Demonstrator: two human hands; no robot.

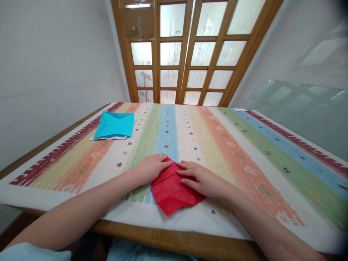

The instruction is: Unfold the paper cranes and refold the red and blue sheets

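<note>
A square-like sheet of red paper (174, 195), marked with creases, lies near the table's front edge. A folded flap runs across its upper part, and one corner points toward me. My left hand (151, 169) is at the upper left edge, its thumb on the paper and its fingers closed along the edge, holding it. On the right side, my right hand (201, 178) rests on the sheet with fingers stretched and apart. The undersides of both hands are hidden.
A blue paper sheet (115, 124) with a white underside lies at the back left of the table. Striped cloth (187, 134) covers the tabletop. Behind stand wooden glass-paned doors (187, 54); a pale glass panel (299, 112) leans at the right wall.
</note>
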